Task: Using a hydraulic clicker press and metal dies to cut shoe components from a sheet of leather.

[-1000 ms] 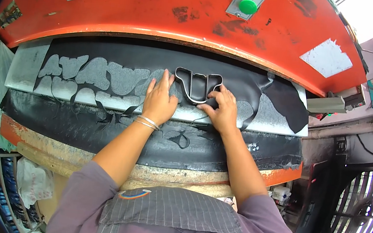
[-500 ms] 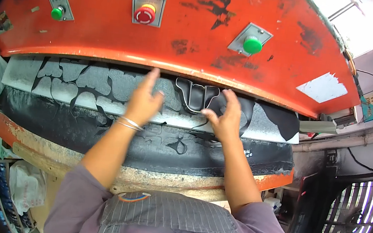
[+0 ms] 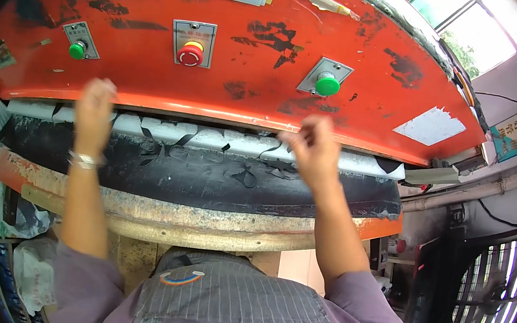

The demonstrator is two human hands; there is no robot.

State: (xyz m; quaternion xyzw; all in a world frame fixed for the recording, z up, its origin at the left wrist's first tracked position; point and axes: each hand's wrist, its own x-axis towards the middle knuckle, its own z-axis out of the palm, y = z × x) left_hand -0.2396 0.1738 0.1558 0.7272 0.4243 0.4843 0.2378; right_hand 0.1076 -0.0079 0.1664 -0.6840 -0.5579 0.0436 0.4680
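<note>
My left hand is raised in front of the orange machine panel, below the left green button. Motion smears its fingers, and nothing shows in it. My right hand hovers below the right green button, its fingers bent and its thumb apart, with nothing visible between them. Under the panel's lower edge, a narrow strip of white cutting board shows, with dark sheet scraps across it. Whatever lies farther back on the board is hidden by the panel.
A red stop button sits mid-panel. Black sheet with loose cut scraps covers the bench before the board, above a worn metal front edge. Plastic bags hang at left. A black fan stands at right.
Both hands have left the metal cutting die they were beside; the left moved left, the right slightly down in view. The panel now covers more of the board, and the die is out of sight.
</note>
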